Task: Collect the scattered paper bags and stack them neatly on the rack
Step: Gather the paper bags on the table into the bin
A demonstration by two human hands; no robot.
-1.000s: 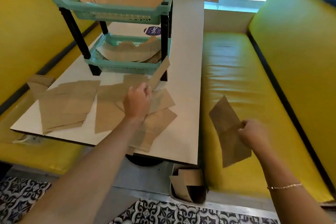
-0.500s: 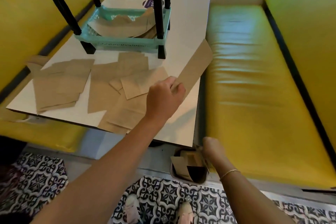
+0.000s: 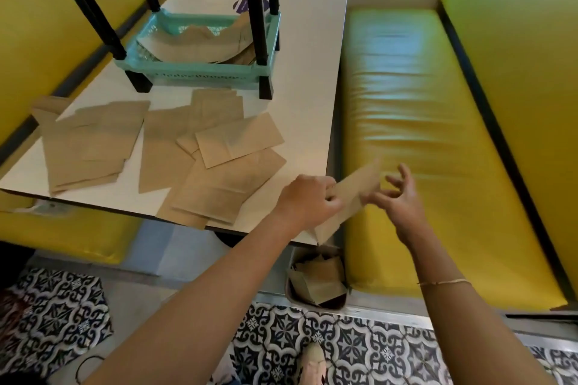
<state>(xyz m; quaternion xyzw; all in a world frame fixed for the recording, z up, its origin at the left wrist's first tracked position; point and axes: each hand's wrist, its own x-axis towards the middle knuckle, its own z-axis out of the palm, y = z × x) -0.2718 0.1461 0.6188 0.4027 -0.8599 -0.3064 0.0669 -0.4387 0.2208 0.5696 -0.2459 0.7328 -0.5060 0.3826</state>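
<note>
My left hand (image 3: 308,198) grips a flat brown paper bag (image 3: 350,197) at the table's near right corner, the bag slanting up toward the bench. Beside the bag's far end my right hand (image 3: 398,197) hovers with fingers spread, and I cannot tell whether it touches the paper. Several more brown bags (image 3: 175,153) lie scattered and overlapping on the white table (image 3: 309,103). The teal two-tier rack (image 3: 206,72) stands at the back of the table, with bags on its lower shelf (image 3: 200,44).
A yellow bench (image 3: 422,122) runs along the right side, with another yellow seat on the left. A small bin (image 3: 319,284) holding paper bags sits on the floor below the table corner. The floor is patterned tile.
My left hand has carried the bag down and right to the table corner. My right hand rose from near the floor bin up to the bag's far end.
</note>
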